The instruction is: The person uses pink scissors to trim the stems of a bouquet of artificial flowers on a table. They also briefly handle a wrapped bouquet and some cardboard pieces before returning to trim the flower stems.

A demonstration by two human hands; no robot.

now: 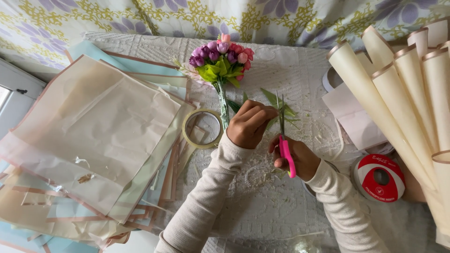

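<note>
Head view: pink-handled scissors are gripped by the right hand, blades pointing away toward the far edge of the surface. Just beside it, the left hand is curled shut around the green stems of a small bouquet of purple and pink flowers, whose heads are laid toward the far edge. Green leaves are seen at the scissor blades, touching the left fingers. A roll of clear tape is laid left of the stems. Further left, a stack of beige and blue wrapping sheets is spread to the left edge. Near the right edge, a red ribbon spool is set beside cream paper cones.
</note>
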